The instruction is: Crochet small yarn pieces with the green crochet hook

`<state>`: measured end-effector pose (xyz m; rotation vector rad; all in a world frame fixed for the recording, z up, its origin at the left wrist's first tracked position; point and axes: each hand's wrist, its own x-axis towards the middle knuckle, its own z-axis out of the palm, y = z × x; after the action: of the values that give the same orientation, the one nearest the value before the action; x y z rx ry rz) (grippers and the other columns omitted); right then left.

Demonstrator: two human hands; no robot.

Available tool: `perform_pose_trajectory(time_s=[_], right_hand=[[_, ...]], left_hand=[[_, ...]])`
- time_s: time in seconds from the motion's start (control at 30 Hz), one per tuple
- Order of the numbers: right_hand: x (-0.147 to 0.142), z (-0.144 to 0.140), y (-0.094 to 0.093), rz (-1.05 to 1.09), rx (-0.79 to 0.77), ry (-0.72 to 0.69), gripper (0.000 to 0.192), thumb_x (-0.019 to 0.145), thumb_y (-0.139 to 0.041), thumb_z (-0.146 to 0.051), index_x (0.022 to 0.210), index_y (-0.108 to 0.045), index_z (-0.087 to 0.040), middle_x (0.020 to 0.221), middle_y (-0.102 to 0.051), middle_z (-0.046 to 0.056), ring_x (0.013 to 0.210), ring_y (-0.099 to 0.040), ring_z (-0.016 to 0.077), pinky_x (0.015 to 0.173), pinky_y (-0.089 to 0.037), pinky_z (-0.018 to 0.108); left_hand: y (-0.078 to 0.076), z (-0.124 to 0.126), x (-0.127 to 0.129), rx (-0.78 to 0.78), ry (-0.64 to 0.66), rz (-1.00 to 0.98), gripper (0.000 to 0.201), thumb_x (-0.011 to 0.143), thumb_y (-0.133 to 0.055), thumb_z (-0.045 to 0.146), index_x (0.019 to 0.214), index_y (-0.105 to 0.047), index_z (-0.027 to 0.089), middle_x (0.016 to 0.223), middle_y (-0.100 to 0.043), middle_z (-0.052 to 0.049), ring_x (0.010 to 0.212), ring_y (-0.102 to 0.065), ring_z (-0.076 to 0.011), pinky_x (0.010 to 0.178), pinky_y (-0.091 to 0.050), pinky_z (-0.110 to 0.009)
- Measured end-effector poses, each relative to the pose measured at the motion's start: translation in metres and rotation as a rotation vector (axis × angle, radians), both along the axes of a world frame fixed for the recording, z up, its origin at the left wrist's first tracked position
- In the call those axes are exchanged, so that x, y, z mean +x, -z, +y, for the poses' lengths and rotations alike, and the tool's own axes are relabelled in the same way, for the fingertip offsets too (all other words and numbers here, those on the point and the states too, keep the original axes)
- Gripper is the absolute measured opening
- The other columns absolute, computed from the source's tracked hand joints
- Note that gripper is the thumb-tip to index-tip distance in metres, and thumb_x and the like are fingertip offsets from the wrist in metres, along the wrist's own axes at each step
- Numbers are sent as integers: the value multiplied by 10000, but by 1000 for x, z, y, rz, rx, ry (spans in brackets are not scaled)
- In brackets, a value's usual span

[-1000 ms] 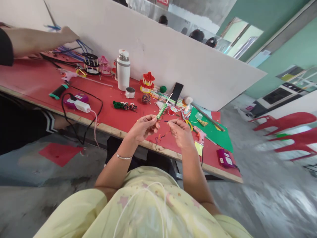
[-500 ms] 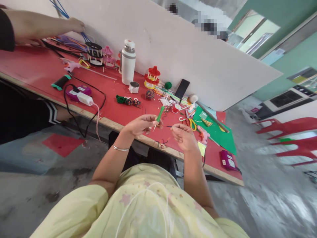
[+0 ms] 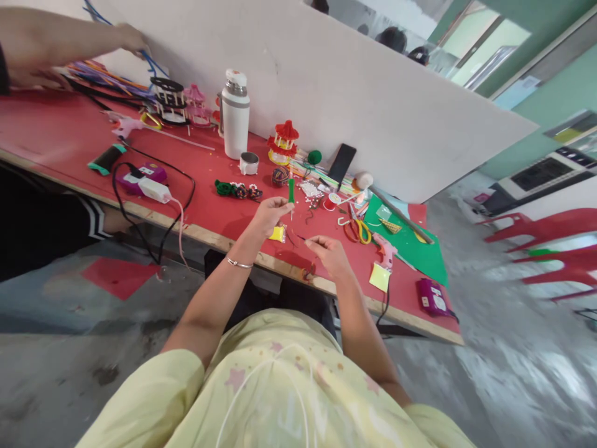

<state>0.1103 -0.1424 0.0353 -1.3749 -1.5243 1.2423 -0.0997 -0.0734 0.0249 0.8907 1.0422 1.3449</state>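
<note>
My left hand (image 3: 269, 215) is closed around a green-handled crochet hook (image 3: 291, 193), held nearly upright with its thin tip pointing down. My right hand (image 3: 330, 254) pinches a thin dark strand of yarn (image 3: 295, 240) over the front of the red table. The strand runs toward the left hand; whether it touches the hook I cannot tell. Just beneath the left hand lies a small yellow packet (image 3: 278, 233). More multicoloured yarn (image 3: 308, 271) hangs at the table's front edge. Behind the hook rests a multicoloured yarn ball (image 3: 280, 176).
A white flask (image 3: 236, 118), its metal cup (image 3: 249, 163) and a small red pavilion model (image 3: 283, 142) stand farther back. Yellow-handled scissors (image 3: 359, 229), a pink glue gun (image 3: 385, 250) and a purple box (image 3: 433, 298) lie rightward. Another person's arm (image 3: 69, 38) reaches in at far left.
My left hand has moved up and away from me with the hook, which now stands more upright. The right hand has shifted slightly left. The yellow packet has come into view.
</note>
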Motion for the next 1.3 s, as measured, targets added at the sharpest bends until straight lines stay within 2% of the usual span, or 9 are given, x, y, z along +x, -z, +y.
perform_pose_trajectory(time_s=[0.1,0.3,0.4,0.5,0.63,0.93,1.07,1.13,1.3], right_hand=[[-1,4,8,-82,60,1,283,788,-737,-462,825,-776,-183,747,-700,-10,722,-563,134,753,-431,287],[6,7,0,-147,92,-26,315,820,-705,-484,864,-776,-180,754,-700,-3,727,-555,146,743,-424,290],[10,5,-16,-194,130,-74,303,847,-689,-473,891,-781,-188,781,-709,1,737,-557,153,731,-421,291],[12,3,-37,-219,179,-139,280,877,-675,-451,913,-783,-195,822,-723,0,751,-573,153,754,-429,295],[10,1,-61,-215,254,-190,289,915,-659,-465,921,-788,-206,846,-734,8,758,-581,152,750,-439,296],[24,-3,-66,113,19,-81,455,864,-727,-468,1257,-703,-240,769,-682,-17,555,-480,75,498,-304,214],[35,-7,-66,126,71,21,360,858,-735,-463,1137,-706,-236,842,-729,-3,526,-475,66,462,-309,211],[31,-10,-70,69,148,12,327,883,-714,-464,1114,-698,-233,887,-753,11,530,-486,72,478,-357,224],[10,-19,-78,-40,254,-153,246,909,-704,-402,1083,-685,-229,930,-766,36,791,-682,156,688,-513,273]], left_hand=[[3,22,5,-30,-191,99,219,832,-736,284,704,-598,172,635,-605,10,503,-453,-79,462,-315,-194],[-2,33,11,65,-141,312,278,662,-823,59,554,-587,159,582,-587,-6,716,-572,-144,604,-349,-208],[-10,12,18,263,17,379,57,768,-795,186,743,-748,165,848,-739,-61,820,-640,-164,632,-413,-200],[-14,-19,23,239,391,217,305,877,-717,444,966,-808,168,970,-775,-105,740,-671,-170,483,-386,-200],[-15,-51,26,175,461,29,475,833,-730,610,942,-793,152,810,-749,-107,614,-642,-139,412,-365,-182],[-19,-33,-3,280,-50,165,218,840,-755,378,762,-754,175,586,-624,-12,477,-476,-90,455,-348,-211],[-18,-33,-15,411,-300,412,52,775,-799,245,785,-781,198,854,-713,-66,831,-638,-187,719,-510,-260],[-25,-48,-7,453,-435,512,232,727,-843,215,955,-799,229,1046,-702,-89,990,-617,-228,805,-524,-290],[-48,-89,29,477,-67,284,140,868,-758,338,942,-817,235,1007,-721,-92,908,-653,-208,759,-513,-272]])
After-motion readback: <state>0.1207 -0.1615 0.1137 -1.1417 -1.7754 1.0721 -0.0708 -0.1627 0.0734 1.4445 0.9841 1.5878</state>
